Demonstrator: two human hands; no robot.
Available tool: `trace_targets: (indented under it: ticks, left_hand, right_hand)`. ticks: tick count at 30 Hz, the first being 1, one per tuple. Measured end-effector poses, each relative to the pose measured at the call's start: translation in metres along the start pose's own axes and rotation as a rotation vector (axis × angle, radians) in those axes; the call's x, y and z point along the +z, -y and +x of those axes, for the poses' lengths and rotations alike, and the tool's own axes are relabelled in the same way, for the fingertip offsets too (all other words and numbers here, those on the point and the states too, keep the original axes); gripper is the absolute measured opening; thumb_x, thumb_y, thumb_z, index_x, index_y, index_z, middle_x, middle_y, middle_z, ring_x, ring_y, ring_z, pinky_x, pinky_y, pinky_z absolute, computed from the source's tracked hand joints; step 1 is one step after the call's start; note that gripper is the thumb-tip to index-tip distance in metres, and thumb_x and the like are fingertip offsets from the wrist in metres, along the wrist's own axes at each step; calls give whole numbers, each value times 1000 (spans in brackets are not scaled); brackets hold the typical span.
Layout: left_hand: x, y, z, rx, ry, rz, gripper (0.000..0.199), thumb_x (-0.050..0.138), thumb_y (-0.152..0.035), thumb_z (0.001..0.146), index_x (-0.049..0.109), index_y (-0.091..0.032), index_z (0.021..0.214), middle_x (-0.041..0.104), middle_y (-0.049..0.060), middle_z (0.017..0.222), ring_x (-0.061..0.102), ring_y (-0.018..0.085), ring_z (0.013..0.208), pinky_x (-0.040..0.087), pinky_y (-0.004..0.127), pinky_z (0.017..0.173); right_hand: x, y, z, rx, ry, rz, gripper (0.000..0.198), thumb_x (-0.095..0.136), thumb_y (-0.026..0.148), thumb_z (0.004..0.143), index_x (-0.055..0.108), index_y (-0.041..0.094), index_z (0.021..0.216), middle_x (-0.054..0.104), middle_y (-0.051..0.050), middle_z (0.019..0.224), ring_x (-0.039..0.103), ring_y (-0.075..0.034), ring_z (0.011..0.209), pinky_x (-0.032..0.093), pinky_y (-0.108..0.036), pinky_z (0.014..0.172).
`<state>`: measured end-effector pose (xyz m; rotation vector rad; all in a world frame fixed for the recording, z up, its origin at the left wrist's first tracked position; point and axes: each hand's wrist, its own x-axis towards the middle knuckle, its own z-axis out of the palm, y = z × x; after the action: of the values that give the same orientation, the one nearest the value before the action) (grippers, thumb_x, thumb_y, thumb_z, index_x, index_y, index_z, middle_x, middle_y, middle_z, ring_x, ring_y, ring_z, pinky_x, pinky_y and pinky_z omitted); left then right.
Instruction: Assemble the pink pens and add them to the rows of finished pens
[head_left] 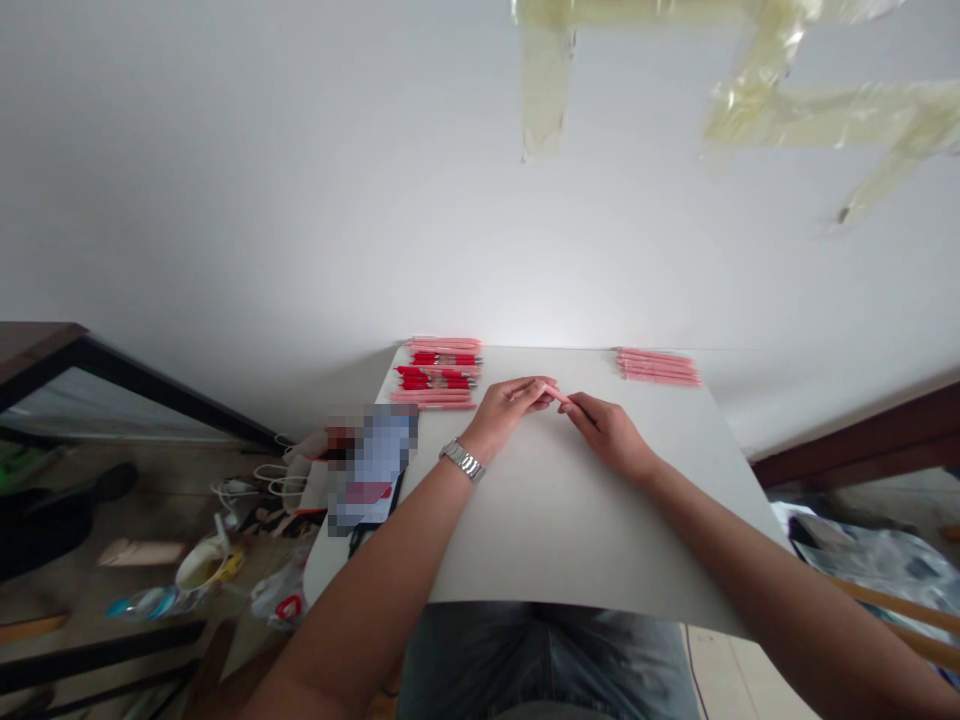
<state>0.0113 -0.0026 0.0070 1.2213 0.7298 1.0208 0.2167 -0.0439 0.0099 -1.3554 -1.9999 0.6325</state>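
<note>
A pink pen (557, 394) is held between both hands above the middle of the white table (585, 520). My left hand (517, 400), with a metal watch (463, 459) on its wrist, has its fingers closed around the pen's left end. The thumb and fingers of my right hand (606, 428) pinch the other end. Left of the hands, several red pens (436, 380) lie among pink pens (433, 397) in a column along the table's edge. A row of several pink pens (658, 366) lies at the back right.
A blurred-out flat object (375, 465) lies at the table's left edge. The wall (450, 200) rises behind the table. On the floor to the left are a cup (202, 562), a plastic bottle (146, 604) and white cables (277, 480). Plastic bags (877, 550) are at the right.
</note>
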Motion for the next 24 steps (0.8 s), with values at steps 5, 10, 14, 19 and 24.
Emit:
trace_targets:
  ticks: [5,10,14,19,24]
  left_hand:
    - [0,3,1,6,-21,-3,44,73,-55,87,82,-14,100,72,13,125,69,23,106,54,39,103]
    - [0,4,1,10,-25,-3,44,72,-54,89,82,-14,102,72,13,125,69,23,106,54,39,103]
    - [0,3,0,11,-30,-3,40,72,-51,90,82,-14,102,73,13,125,70,23,107,54,39,104]
    - [3,1,-2,12,-53,-3,42,73,-53,89,82,-14,101,73,14,125,71,23,106,55,39,102]
    - [6,-1,-3,-1,-94,6,44,73,-54,88,82,-13,99,74,15,121,72,22,100,57,41,100]
  right_hand:
    - [1,-3,1,-4,-4,-7,38,43,48,105,68,21,98,68,-2,77,57,-16,66,42,-28,66]
    - [3,-6,1,-15,-10,-16,35,44,45,106,68,21,101,70,-3,81,60,-17,68,42,-28,67]
    - [3,-6,0,-28,-20,-29,34,44,44,106,68,21,99,71,-3,82,62,-18,69,42,-29,67]
    - [3,-5,1,-41,-26,-47,31,44,43,106,65,22,97,70,-3,83,60,-17,70,41,-29,67]
    - [3,-4,1,-73,-49,-93,28,44,41,106,59,23,91,62,-1,76,54,-16,66,39,-29,66]
